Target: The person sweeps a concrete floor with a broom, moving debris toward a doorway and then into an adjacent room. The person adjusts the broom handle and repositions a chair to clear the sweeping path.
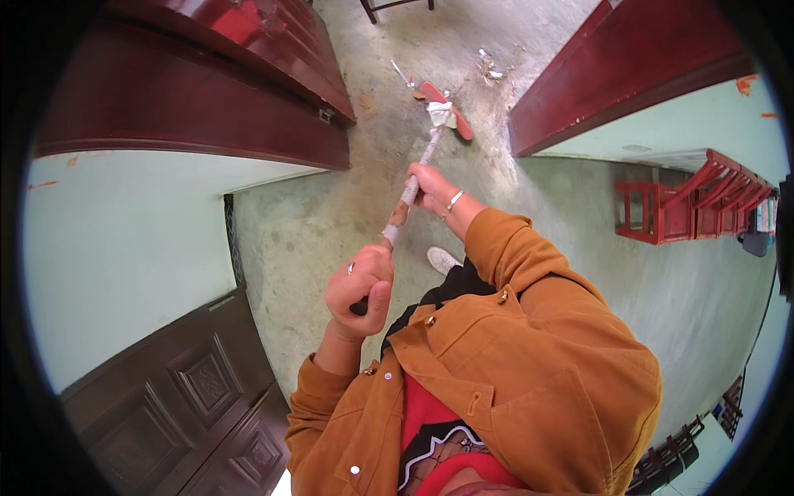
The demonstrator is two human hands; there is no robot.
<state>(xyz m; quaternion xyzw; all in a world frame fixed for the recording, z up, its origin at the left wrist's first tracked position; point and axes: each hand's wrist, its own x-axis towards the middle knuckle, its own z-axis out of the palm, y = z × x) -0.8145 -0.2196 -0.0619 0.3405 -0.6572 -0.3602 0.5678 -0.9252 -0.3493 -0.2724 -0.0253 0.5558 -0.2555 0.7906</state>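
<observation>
With both hands I hold a long-handled broom (430, 146) slanting away from me toward a doorway. My left hand (360, 288), with a ring on one finger, is closed around the top end of the handle. Farther down the shaft my right hand (428, 186) grips it, a bangle on the wrist. Worn pale wrapping covers much of the handle. White material (441, 114) is bound where the shaft meets the narrow red broom head (462, 127), which is at the concrete floor. Its bristles are hidden. Small litter (419, 95) and a thin white stick (400, 71) lie beside the head.
Beyond the broom lies a scatter of debris (492, 71). Dark red door frames stand left (205, 99) and right (620, 80) of the opening. Red wooden chairs (676, 214) line the right wall. A brown panelled door (186, 397) is at lower left, and dark furniture legs (397, 5) show at the top.
</observation>
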